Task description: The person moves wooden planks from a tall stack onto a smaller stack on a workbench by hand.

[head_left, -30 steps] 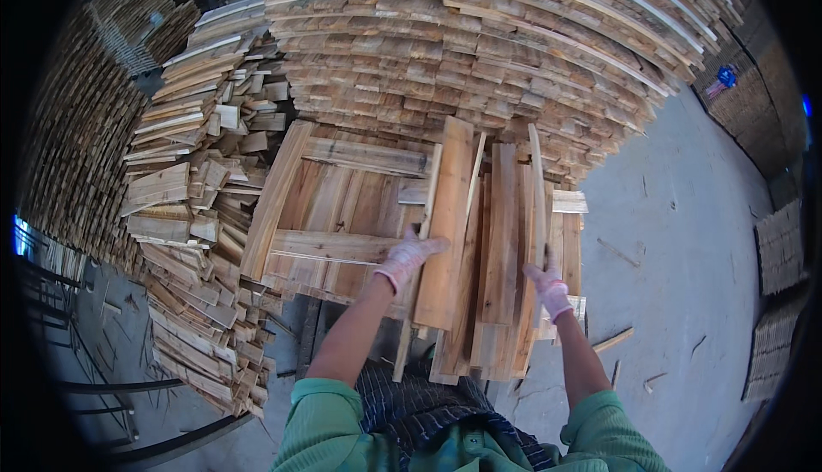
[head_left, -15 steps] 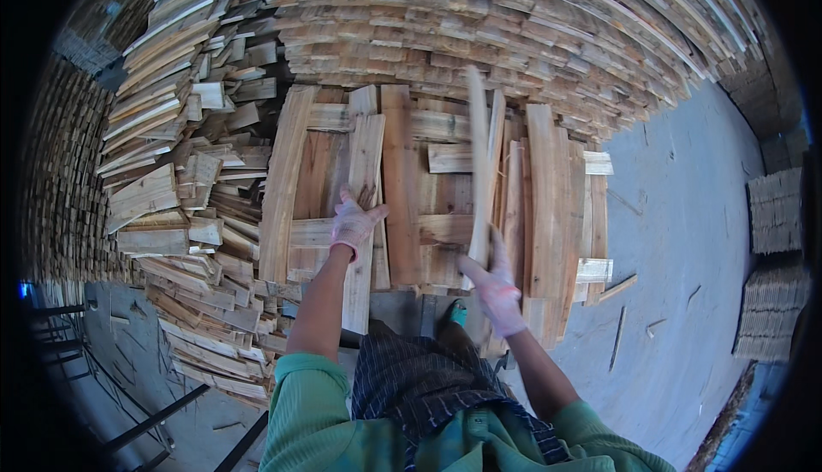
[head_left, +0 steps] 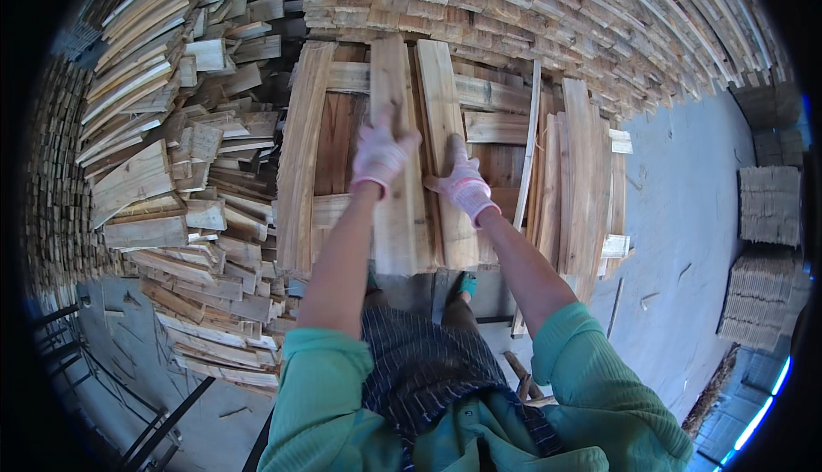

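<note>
Two boards (head_left: 454, 232) were seen side by side, just apart, over crosspieces (head_left: 497, 128). The left board (head_left: 396, 232) was covered partly by the gloved left hand (head_left: 382, 159) (blurred, so whether it was gripped could not be told). The right board (head_left: 436, 78) was touched by the gloved right hand (head_left: 465, 185), its fingers spread, nothing clasped. Both were flanked, farther left, by heaped offcuts (head_left: 145, 232).

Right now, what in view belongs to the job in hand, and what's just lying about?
Likely job:
left board, at left hand
right board, under right hand
crosswise boards beneath

Likely lying about:
floor stick
jumbled board heap, left
</note>
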`<action>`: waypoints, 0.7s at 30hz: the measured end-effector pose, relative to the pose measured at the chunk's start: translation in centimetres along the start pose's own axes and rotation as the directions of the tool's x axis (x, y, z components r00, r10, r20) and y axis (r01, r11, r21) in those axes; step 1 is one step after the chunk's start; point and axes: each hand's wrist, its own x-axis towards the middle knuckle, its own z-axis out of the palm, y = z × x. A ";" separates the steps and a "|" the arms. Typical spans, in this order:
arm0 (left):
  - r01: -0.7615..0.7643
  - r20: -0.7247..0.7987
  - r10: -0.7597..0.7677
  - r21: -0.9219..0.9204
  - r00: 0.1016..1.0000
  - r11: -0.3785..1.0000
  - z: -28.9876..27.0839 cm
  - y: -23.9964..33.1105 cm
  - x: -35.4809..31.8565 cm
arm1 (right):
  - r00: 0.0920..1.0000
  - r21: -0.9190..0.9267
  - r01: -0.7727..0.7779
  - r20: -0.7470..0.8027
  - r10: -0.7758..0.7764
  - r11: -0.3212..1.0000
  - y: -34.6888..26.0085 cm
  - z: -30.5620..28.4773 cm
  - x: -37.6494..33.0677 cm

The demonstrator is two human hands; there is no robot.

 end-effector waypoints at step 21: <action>-0.144 -0.378 0.203 0.178 0.903 0.973 -10.8 -10.7 0.4 | 0.989 0.049 -0.032 -0.144 0.039 0.998 -5.2 4.1 0.4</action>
